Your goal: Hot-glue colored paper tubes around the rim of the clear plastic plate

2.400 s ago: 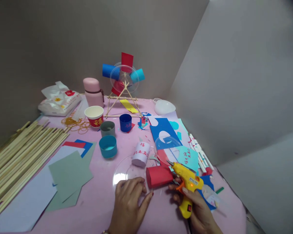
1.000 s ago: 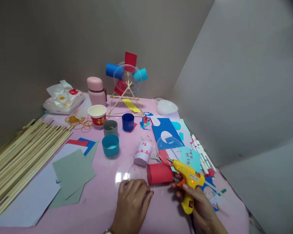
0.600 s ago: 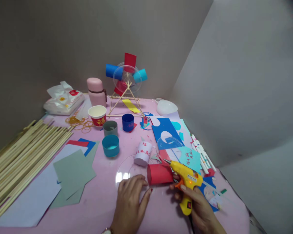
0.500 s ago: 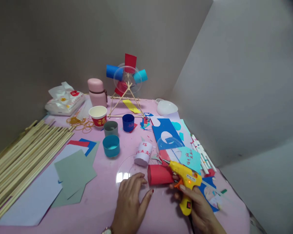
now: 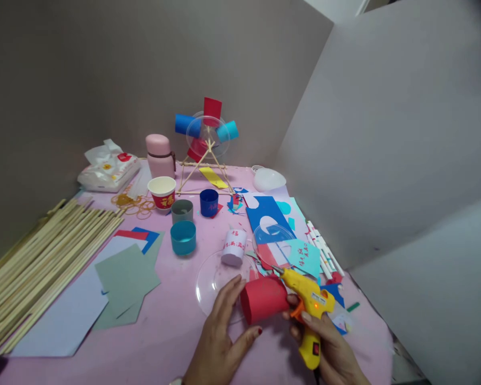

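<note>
My right hand (image 5: pixel 328 350) is closed round the handle of a yellow hot glue gun (image 5: pixel 309 305), a finger on its orange trigger, the nozzle pointing left over a red paper-covered cup (image 5: pixel 263 298) lying on its side. My left hand (image 5: pixel 220 337) is open, fingers stretched against the cup's left end, thumb below it, resting over a clear plastic disc (image 5: pixel 212 278). A white cup with red characters (image 5: pixel 233 247) lies just beyond.
A stick-and-cup wheel model (image 5: pixel 205 144) stands at the back, beside a pink flask (image 5: pixel 158 155). Several cups (image 5: pixel 183 237) stand mid-table. Bamboo sticks (image 5: pixel 36 262) lie left, grey paper sheets (image 5: pixel 124 278) beside them, coloured paper scraps (image 5: pixel 272 219) and markers (image 5: pixel 323 248) right. Walls close in behind and right.
The red cup has been lifted and turned towards me. My left hand has opened from lying flat on the disc to bracing the cup's end. The glue gun stays beside the cup.
</note>
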`<state>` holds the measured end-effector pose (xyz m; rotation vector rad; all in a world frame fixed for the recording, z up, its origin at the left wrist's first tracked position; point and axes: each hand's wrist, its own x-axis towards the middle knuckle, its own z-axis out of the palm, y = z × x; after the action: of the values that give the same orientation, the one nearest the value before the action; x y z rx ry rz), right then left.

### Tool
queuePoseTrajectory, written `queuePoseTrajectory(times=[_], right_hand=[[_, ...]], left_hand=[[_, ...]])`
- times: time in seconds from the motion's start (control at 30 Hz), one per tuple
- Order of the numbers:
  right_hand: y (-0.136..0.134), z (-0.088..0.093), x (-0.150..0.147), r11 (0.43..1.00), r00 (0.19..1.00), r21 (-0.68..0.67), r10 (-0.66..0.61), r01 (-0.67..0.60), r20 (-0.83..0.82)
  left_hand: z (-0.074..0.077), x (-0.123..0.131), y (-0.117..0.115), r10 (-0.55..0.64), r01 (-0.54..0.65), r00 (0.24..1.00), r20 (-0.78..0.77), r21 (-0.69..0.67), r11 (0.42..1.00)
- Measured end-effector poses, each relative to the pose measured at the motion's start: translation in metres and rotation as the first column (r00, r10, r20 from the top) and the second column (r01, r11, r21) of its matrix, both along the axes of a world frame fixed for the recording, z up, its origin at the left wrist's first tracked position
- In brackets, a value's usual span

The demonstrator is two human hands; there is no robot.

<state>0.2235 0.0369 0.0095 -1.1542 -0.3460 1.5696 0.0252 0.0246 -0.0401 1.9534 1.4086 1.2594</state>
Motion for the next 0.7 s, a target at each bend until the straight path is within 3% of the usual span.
queuePoseTrajectory(times=[0.13, 0.33, 0.43, 0.6, 0.7], right_hand=[[-0.009, 0.001, 0.001, 1.0, 1.0, -0.02, 0.011, -0.011, -0.018], [-0.024, -0.013, 0.016, 0.99, 0.991, 0.055, 0.133, -0.133, -0.007], [-0.029, -0.011, 0.018, 0.988, 0.989, 0.083, 0.119, -0.127, 0.092], [-0.041, 0.007, 0.018, 0.98, 0.957, 0.193, -0.021, -0.037, 0.289], [-0.054, 0.014, 0.019, 0.973, 0.91, 0.131, 0.127, -0.192, 0.394]], left_hand=[[0.005, 0.003, -0.005, -0.018, 0.021, 0.996, 0.092, -0.034, 0.999], [0.008, 0.01, -0.014, -0.052, 0.122, 0.941, 0.335, -0.191, 0.974], [0.007, 0.011, -0.019, -0.034, 0.15, 0.905, 0.425, -0.243, 0.958], [0.008, 0.01, -0.022, 0.041, 0.162, 0.863, 0.504, -0.353, 0.921], [0.012, 0.008, -0.022, 0.072, 0.16, 0.858, 0.509, -0.398, 0.903]])
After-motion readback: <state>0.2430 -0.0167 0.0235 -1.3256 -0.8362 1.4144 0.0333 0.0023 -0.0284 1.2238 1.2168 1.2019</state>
